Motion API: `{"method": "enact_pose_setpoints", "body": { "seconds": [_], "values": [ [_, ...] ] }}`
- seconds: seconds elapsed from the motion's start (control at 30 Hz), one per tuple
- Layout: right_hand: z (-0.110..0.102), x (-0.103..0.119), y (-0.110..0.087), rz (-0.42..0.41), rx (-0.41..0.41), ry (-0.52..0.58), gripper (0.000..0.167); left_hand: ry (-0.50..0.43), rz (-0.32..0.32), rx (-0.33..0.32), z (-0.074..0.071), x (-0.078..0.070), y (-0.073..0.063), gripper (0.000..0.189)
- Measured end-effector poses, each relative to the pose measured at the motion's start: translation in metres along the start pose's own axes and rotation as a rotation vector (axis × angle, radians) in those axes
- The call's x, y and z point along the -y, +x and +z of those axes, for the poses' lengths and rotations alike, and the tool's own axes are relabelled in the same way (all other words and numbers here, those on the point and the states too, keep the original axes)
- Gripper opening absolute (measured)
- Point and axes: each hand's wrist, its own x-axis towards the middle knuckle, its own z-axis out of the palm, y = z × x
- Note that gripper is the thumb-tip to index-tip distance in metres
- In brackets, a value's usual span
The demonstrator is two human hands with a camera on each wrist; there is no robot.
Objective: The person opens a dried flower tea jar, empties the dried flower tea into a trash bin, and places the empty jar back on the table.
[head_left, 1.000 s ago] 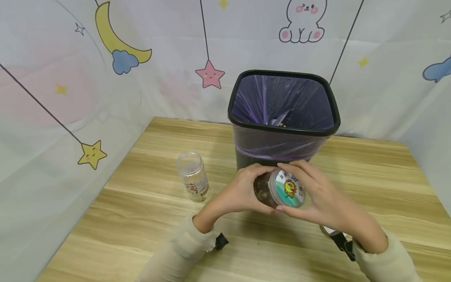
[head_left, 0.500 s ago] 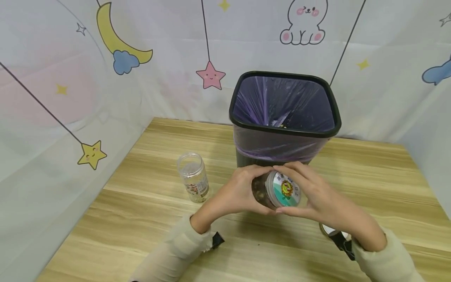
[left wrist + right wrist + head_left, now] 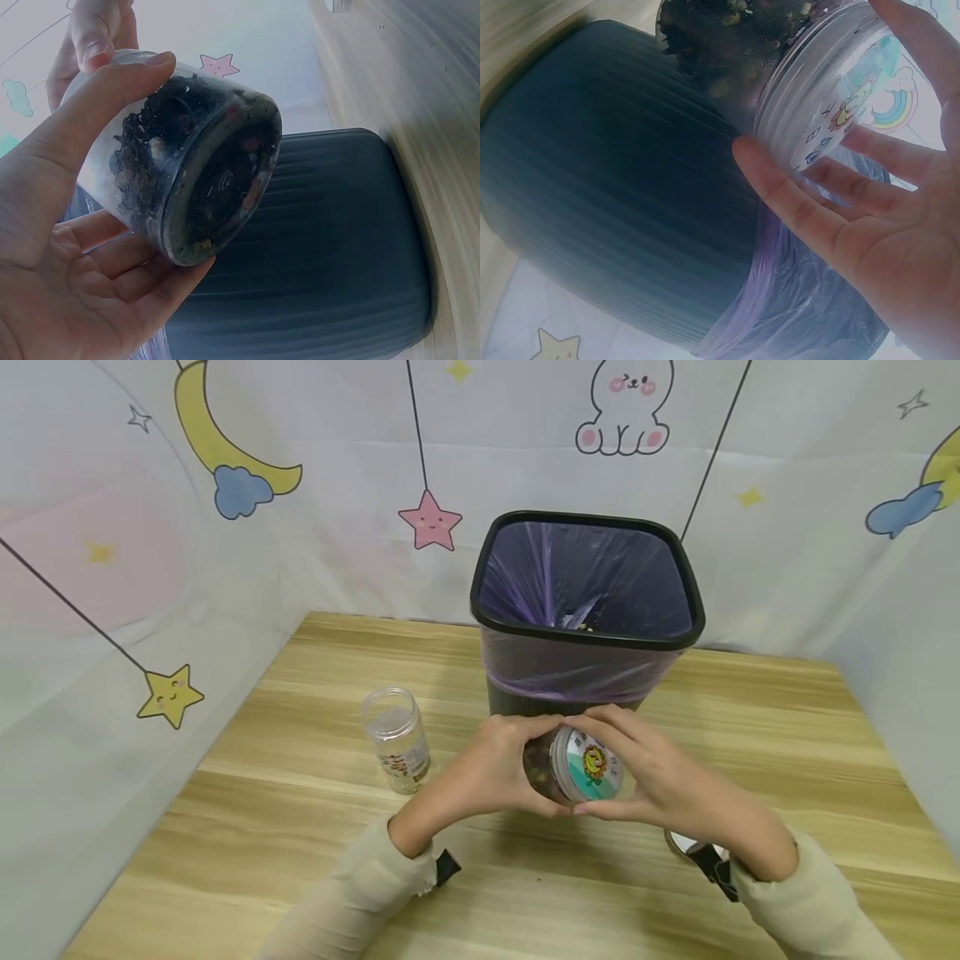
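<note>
A clear plastic jar [image 3: 542, 766] with dark, crumbly contents is held tilted on its side, close in front of the bin. My left hand [image 3: 495, 768] grips its body, thumb on one side and fingers on the other; its base shows in the left wrist view. My right hand [image 3: 663, 777] holds the lid end, fingertips and thumb around the edge of the lid [image 3: 840, 97]. The lid carries a green and white label with a cartoon sunflower [image 3: 595, 763]. An open clear jar [image 3: 397, 735] stands on the table to the left of my left hand.
Behind my hands stands a black bin [image 3: 585, 639] lined with a purple bag, some scraps inside. A round white-topped item [image 3: 686, 843] lies on the wooden table [image 3: 787, 760], partly hidden by my right wrist. A printed cloth [image 3: 360, 527] hangs behind.
The head view has turned slightly, so everything sits further left. Both hands keep their hold on the jar, which stays in nearly the same place before the bin.
</note>
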Motion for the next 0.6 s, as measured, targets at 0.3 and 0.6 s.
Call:
{"method": "enact_pose_setpoints", "body": {
  "seconds": [0.3, 0.6],
  "values": [
    [0.0022, -0.0005, -0.0015, -0.049, 0.021, -0.005, 0.086, 0.015, 0.000, 0.062, -0.0044, 0.0036, -0.0001, 0.087],
    [-0.0035, 0.0056, 0.0003, -0.103, 0.041, 0.001, 0.075, -0.027, 0.009, 0.112, -0.0077, 0.0054, 0.0028, 0.088]
  ]
}}
